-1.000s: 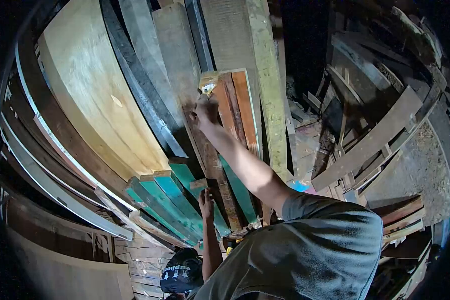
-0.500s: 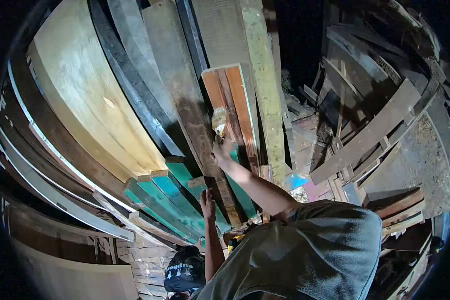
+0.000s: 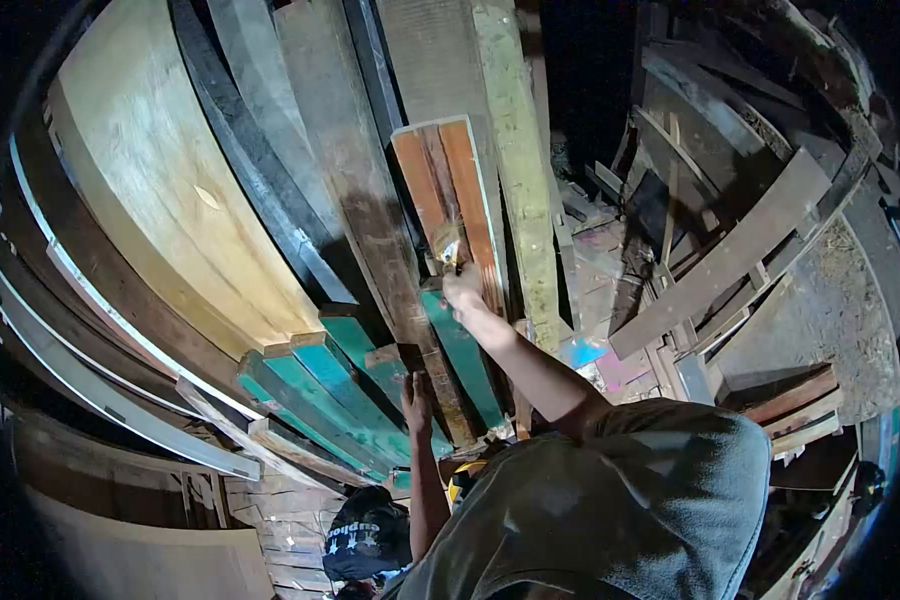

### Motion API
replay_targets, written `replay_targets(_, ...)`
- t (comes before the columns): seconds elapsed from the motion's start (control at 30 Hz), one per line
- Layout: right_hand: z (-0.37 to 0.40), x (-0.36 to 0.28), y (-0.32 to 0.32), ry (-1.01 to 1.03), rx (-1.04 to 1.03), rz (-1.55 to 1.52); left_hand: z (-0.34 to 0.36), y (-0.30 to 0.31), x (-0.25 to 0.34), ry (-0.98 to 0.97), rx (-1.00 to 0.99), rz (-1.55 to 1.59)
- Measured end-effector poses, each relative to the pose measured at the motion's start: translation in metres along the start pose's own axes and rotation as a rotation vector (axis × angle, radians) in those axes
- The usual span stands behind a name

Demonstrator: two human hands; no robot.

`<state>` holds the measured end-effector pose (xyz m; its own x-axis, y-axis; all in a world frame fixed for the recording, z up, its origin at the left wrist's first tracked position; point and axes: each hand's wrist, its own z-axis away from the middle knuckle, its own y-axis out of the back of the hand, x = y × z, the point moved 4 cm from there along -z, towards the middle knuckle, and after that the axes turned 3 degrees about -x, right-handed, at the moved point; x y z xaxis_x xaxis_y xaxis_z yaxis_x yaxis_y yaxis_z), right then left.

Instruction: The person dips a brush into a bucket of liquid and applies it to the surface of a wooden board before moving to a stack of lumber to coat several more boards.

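Observation:
My right hand (image 3: 462,287) is closed on a paintbrush (image 3: 448,246), its bristles against the lower part of an orange board (image 3: 463,170) with a dark brown stripe and pale edges. My left hand (image 3: 417,405) is lower down, fingers stretched upward, beside a long brown plank (image 3: 410,300) and the end of a short green board (image 3: 388,368); contact with them is unclear. Nothing shows in this hand. More green boards (image 3: 315,385) lean to its left, and another (image 3: 462,350) stands below the brush.
Long planks and a pale plywood sheet (image 3: 170,170) lean at the left and centre, beside a yellowish beam (image 3: 525,180). Scrap wood (image 3: 730,260) is piled at the right. A black cloth item with white lettering (image 3: 367,535) is at the bottom, over a slatted floor (image 3: 280,545).
My right hand and the brush have moved down along the orange board. My left hand stays almost where it was. The whole view has shifted slightly.

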<state>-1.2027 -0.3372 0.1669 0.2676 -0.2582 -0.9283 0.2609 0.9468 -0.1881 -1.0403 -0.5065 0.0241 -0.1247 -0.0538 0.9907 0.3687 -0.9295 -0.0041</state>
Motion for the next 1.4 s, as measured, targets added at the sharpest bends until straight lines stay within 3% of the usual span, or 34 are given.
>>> replay_targets(0.1,0.034,-0.033,0.01,0.21,0.084,-0.151,-0.016,-0.007,-0.023,0.031,-0.215,0.313)
replay_targets(0.17,0.022,-0.029,0.015,0.155,-0.023,-0.158,-0.005,-0.012,0.0,-0.068,-0.162,0.158)
replay_targets(0.33,-0.005,-0.068,0.017,0.447,-0.066,-0.02,0.001,-0.028,0.025,-0.136,-0.141,0.004)
replay_targets(0.43,0.016,-0.114,0.005,0.375,-0.209,-0.244,-0.008,-0.037,0.014,-0.077,-0.197,0.015)
replay_targets(0.47,0.013,-0.123,0.001,0.422,-0.27,-0.281,-0.002,-0.043,0.036,-0.136,-0.279,-0.039)
replay_targets(0.63,0.011,-0.154,-0.013,0.444,-0.262,-0.297,-0.006,-0.05,0.031,-0.16,-0.285,-0.036)
replay_targets(0.8,-0.023,-0.11,-0.013,0.268,-0.154,-0.23,0.008,-0.04,0.033,-0.079,-0.161,0.002)
replay_targets(0.9,-0.048,-0.05,-0.009,0.164,-0.211,-0.204,0.009,-0.03,0.018,-0.084,-0.159,0.007)
replay_targets(1.0,-0.014,-0.018,-0.001,0.204,-0.06,-0.214,0.02,-0.027,0.033,-0.111,-0.094,-0.018)
replay_targets(1.17,-0.001,0.041,0.007,0.08,0.04,-0.151,0.031,-0.025,0.049,-0.135,-0.039,-0.062)
replay_targets(1.3,0.005,0.04,0.012,-0.115,-0.008,-0.024,0.031,-0.022,0.044,-0.09,-0.046,-0.058)
replay_targets(1.4,0.004,0.028,0.013,0.016,-0.071,0.121,0.029,-0.02,0.035,-0.119,-0.041,-0.038)
